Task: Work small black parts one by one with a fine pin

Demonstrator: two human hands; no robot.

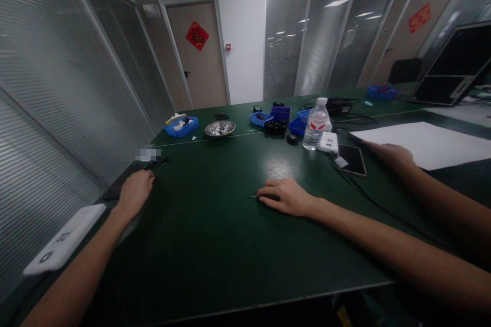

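My right hand [287, 196] rests low over the dark green table [199, 225], near its middle. Its fingers are closed around a thin dark tool with a slim metal tip [253, 196] pointing left; the palm covers most of it. At the table's left side is my left hand [135, 191], fingers curled together. Dark items [164, 161] lie just beyond its fingertips, and whatever it grips is hidden. A white device [65, 240] lies beside my left forearm.
Further back are a metal bowl [220, 130], a blue tray [182, 126] and several blue bins [262, 119]. A water bottle [316, 125], white box [328, 142] and phone [352, 159] stand or lie right of centre. Another person's hand [395, 156] touches white paper [433, 143].
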